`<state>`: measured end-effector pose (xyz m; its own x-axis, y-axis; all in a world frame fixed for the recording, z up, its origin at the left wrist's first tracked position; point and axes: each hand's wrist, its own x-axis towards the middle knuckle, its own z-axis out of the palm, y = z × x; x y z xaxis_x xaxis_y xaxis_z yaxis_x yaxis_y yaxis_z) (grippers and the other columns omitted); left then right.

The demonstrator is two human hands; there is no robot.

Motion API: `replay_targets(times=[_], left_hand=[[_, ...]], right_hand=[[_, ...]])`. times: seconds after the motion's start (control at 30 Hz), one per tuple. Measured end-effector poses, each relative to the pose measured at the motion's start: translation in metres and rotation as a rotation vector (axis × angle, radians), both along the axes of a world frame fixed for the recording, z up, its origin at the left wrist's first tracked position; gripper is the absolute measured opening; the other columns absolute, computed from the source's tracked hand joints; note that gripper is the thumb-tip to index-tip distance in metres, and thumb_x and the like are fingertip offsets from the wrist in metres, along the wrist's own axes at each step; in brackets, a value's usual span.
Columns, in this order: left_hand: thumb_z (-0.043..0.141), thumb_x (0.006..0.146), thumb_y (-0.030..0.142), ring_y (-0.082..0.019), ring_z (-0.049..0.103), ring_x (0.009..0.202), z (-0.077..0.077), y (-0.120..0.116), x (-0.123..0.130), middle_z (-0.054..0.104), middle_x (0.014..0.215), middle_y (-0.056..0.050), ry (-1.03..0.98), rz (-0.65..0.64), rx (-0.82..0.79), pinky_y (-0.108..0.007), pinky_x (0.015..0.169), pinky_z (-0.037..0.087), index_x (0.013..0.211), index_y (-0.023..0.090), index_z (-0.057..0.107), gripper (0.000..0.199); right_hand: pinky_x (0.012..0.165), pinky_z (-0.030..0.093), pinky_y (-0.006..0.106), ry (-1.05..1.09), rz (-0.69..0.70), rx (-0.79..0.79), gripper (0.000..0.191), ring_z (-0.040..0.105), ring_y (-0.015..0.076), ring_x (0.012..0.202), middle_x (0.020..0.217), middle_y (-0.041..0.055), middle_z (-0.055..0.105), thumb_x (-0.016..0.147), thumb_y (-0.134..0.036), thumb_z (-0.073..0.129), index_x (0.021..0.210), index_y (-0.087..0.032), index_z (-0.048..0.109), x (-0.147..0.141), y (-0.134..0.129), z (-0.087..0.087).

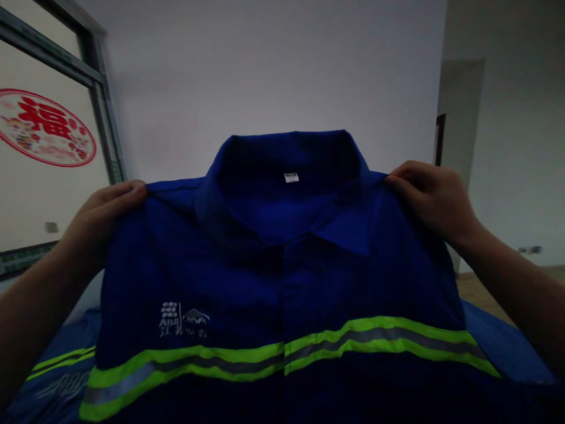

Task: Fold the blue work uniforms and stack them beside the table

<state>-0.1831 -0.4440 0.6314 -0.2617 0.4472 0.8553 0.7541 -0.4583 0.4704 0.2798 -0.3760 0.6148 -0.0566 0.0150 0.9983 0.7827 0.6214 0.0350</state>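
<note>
Basically blue jkt (247, 277), lime/grey stripe (379, 335), wht logo (170, 318); L fingers (132, 188), R fingers (405, 169) pinched on shldrs (174, 203).

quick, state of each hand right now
Left hand: closed, holding the blue jacket by one shoulder.
Right hand: closed, holding the same jacket by its other shoulder.

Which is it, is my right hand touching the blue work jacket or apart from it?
Touching. The head view shows the right hand pinching the blue work jacket at its shoulder, beside the collar.
</note>
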Motion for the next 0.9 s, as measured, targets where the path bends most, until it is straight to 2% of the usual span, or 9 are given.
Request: replay_targets(times=[0.1, 0.13, 0.2, 0.3, 0.4, 0.53, 0.63, 0.73, 0.9], left_hand=[[0.039, 0.081, 0.066, -0.018, 0.061, 0.077, 0.012, 0.061, -0.003, 0.063, 0.078, -0.001, 0.128, -0.079, -0.284, -0.037, 0.076, 0.05, 0.114, 0.008, 0.058, 0.069], [0.042, 0.081, 0.065, -0.018, 0.062, 0.077, 0.012, 0.088, -0.006, 0.066, 0.08, -0.002, 0.221, -0.051, -0.375, -0.037, 0.077, 0.05, 0.109, 0.008, 0.061, 0.066], [0.046, 0.082, 0.058, -0.022, 0.064, 0.085, -0.001, 0.147, -0.014, 0.069, 0.085, -0.003, 0.446, 0.129, -0.499, -0.034, 0.081, 0.05, 0.095, 0.013, 0.067, 0.051], [0.045, 0.087, 0.04, -0.028, 0.063, 0.1, -0.054, 0.224, -0.024, 0.071, 0.098, -0.011, 0.614, 0.456, -0.594, -0.037, 0.088, 0.048, 0.094, 0.016, 0.07, 0.035], [0.042, 0.088, 0.023, -0.031, 0.056, 0.114, -0.132, 0.268, -0.02, 0.064, 0.117, -0.016, 0.678, 0.641, -0.56, -0.052, 0.101, 0.036, 0.113, 0.016, 0.065, 0.034], [0.044, 0.092, 0.033, -0.028, 0.046, 0.126, -0.232, 0.288, 0.006, 0.054, 0.135, -0.011, 0.731, 0.422, -0.636, -0.059, 0.108, 0.023, 0.125, 0.026, 0.058, 0.036], [0.037, 0.095, 0.043, -0.027, 0.034, 0.137, -0.28, 0.291, 0.025, 0.04, 0.149, -0.007, 0.721, 0.272, -0.691, -0.057, 0.11, 0.022, 0.137, 0.03, 0.046, 0.045], [0.03, 0.096, 0.05, -0.026, 0.025, 0.142, -0.301, 0.291, 0.031, 0.03, 0.154, -0.006, 0.693, 0.216, -0.757, -0.054, 0.111, 0.023, 0.145, 0.031, 0.034, 0.052], [0.026, 0.096, 0.053, -0.025, 0.022, 0.143, -0.302, 0.295, 0.026, 0.028, 0.155, -0.004, 0.693, 0.209, -0.787, -0.053, 0.113, 0.021, 0.147, 0.033, 0.031, 0.055]], right_hand=[[0.062, 0.041, 0.027, -0.218, -0.079, -0.286, 0.037, 0.06, 0.0183, 0.068, 0.074, 0.0041, 0.068, 0.091, -0.048, 0.047, 0.081, -0.019, 0.067, -0.013, 0.074, 0.006], [0.064, 0.041, 0.027, -0.302, -0.132, -0.385, 0.036, 0.062, 0.0197, 0.073, 0.078, 0.0058, 0.07, 0.091, -0.046, 0.047, 0.082, -0.018, 0.068, -0.02, 0.105, 0.002], [0.069, 0.043, 0.029, -0.421, -0.261, -0.592, 0.034, 0.064, 0.0236, 0.083, 0.092, 0.0105, 0.071, 0.092, -0.044, 0.049, 0.089, -0.017, 0.069, -0.038, 0.167, -0.019], [0.08, 0.045, 0.032, -0.454, -0.339, -0.845, 0.031, 0.062, 0.0265, 0.1, 0.108, 0.0153, 0.069, 0.093, -0.038, 0.049, 0.101, -0.015, 0.069, -0.073, 0.239, -0.072], [0.089, 0.043, 0.032, -0.474, -0.302, -0.934, 0.032, 0.058, 0.026, 0.111, 0.119, 0.0163, 0.064, 0.093, -0.032, 0.051, 0.117, -0.015, 0.063, -0.104, 0.274, -0.132], [0.096, 0.041, 0.032, -0.503, -0.232, -1.006, 0.038, 0.054, 0.025, 0.118, 0.129, 0.0129, 0.059, 0.089, -0.031, 0.058, 0.126, -0.02, 0.059, -0.11, 0.296, -0.192], [0.096, 0.042, 0.033, -0.42, -0.267, -1.08, 0.037, 0.055, 0.0242, 0.117, 0.128, 0.0152, 0.059, 0.093, -0.021, 0.046, 0.128, -0.016, 0.056, -0.08, 0.31, -0.218], [0.089, 0.047, 0.032, -0.319, -0.34, -1.191, 0.037, 0.062, 0.0241, 0.107, 0.115, 0.016, 0.066, 0.088, -0.008, 0.042, 0.117, -0.012, 0.064, -0.034, 0.32, -0.231], [0.083, 0.051, 0.031, -0.229, -0.357, -1.298, 0.032, 0.067, 0.0258, 0.097, 0.103, 0.0135, 0.071, 0.077, -0.008, 0.053, 0.102, -0.015, 0.071, 0.024, 0.323, -0.239]])
